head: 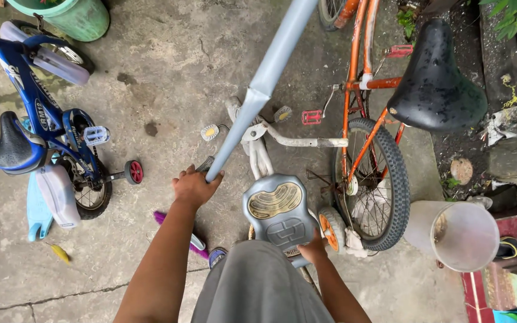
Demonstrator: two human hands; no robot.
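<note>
Overhead, the left hand (194, 187) grips a grey pole (264, 84); right hand (312, 250) pinches the grey seat (277, 209), orange bicycle (366, 149) crowding beside.

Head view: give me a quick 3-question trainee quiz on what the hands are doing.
1. True or false: the left hand grips the lower end of the grey-blue pole.
2. What does the right hand touch? A) the black saddle of the orange bicycle B) the near edge of the grey seat C) the white bucket
3. Fill in: the blue child's bicycle has a small ___ training wheel.

Key: 1 true; 2 B; 3 red.
</note>
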